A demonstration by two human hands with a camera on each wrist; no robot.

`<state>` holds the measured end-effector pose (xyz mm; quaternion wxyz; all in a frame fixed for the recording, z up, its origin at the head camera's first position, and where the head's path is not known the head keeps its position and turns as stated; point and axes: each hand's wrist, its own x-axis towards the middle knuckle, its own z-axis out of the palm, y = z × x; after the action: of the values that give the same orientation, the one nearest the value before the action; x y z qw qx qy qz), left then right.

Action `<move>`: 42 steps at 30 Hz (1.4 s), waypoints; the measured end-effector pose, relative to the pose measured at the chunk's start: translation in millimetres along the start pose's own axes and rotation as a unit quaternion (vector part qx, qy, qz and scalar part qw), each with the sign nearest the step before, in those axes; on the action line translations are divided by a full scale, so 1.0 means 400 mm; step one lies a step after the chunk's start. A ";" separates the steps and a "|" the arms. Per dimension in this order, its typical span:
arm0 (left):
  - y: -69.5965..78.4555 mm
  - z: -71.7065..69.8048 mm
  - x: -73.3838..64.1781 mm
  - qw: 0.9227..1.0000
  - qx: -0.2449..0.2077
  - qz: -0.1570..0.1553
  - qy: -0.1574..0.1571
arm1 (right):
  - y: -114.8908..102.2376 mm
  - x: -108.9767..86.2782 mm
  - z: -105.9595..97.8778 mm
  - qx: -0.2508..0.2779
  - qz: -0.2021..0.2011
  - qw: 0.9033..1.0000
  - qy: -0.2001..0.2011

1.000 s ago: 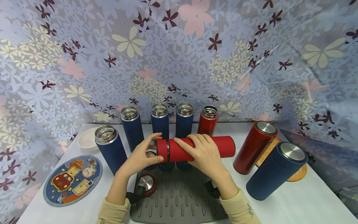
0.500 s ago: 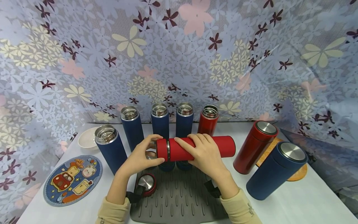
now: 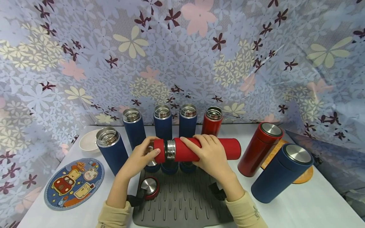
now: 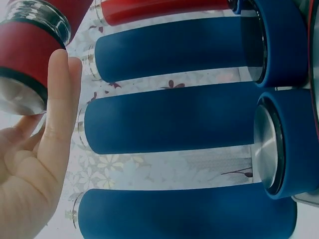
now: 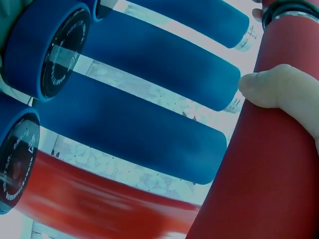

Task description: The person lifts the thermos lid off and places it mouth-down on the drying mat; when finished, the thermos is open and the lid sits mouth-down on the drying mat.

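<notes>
In the head view my right hand [image 3: 211, 156] grips the body of a red thermos bottle [image 3: 232, 148], held lying sideways above the mat. My left hand [image 3: 137, 163] pinches its red lid [image 3: 159, 145] between thumb and fingers at the left end. Between lid and body the bottle's silver neck [image 3: 171, 149] shows; whether the lid still touches the neck I cannot tell. The left wrist view shows the lid's steel top [image 4: 20, 97] beside my straightened fingers. In the right wrist view my thumb [image 5: 279, 87] lies across the red body.
Behind stand lidless blue bottles [image 3: 134, 129] and a lidless red one [image 3: 212, 123]. Blue lids [image 3: 169, 168] and a red lid [image 3: 150, 187] lie on the grey mat [image 3: 182, 205]. Lidded red [image 3: 258, 155] and blue [image 3: 279, 177] bottles stand right; a round mat [image 3: 74, 184] lies left.
The left hand has moved left with the red lid, drawing it away from the bottle's body. The silver neck is now exposed. The right hand has hardly moved.
</notes>
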<state>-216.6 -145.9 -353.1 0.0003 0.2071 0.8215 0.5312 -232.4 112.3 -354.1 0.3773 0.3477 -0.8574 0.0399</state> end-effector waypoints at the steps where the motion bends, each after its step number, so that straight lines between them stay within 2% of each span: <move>1: 0.000 -0.002 -0.001 1.000 -0.001 0.001 0.003 | 0.003 0.000 0.000 0.005 0.011 1.000 0.005; 4: 0.000 -0.009 -0.003 1.000 -0.001 -0.002 0.009 | 0.014 -0.001 0.001 0.040 0.064 0.997 0.033; 7: 0.000 -0.012 -0.005 1.000 0.002 -0.007 0.010 | 0.026 -0.004 0.002 0.088 0.134 0.984 0.077; 13: 0.000 -0.012 -0.005 1.000 0.008 -0.007 0.006 | 0.054 -0.013 0.005 0.160 0.271 0.936 0.157; 17: 0.001 -0.012 -0.006 1.000 0.012 -0.006 0.001 | 0.077 -0.019 0.005 0.174 0.332 0.907 0.194; 20: 0.003 -0.012 -0.007 1.000 0.016 -0.009 0.000 | 0.094 -0.025 0.009 0.180 0.369 0.885 0.218; 26: 0.002 -0.010 -0.006 1.000 0.027 -0.015 -0.002 | 0.117 -0.035 0.031 0.217 0.444 0.833 0.248; 34: 0.001 -0.008 -0.005 0.999 0.039 -0.022 -0.011 | 0.144 -0.057 0.075 0.282 0.506 0.773 0.260; 37: 0.003 -0.008 -0.005 0.999 0.043 -0.025 -0.015 | 0.150 -0.062 0.089 0.299 0.516 0.759 0.261; 42: 0.004 -0.008 -0.003 0.999 0.039 -0.028 -0.021 | 0.157 -0.067 0.103 0.299 0.534 0.749 0.254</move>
<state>-215.5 -148.6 -350.6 0.0243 0.1946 0.8468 0.4945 -284.8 161.3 -389.2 0.3748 -0.0949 -0.7199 0.5764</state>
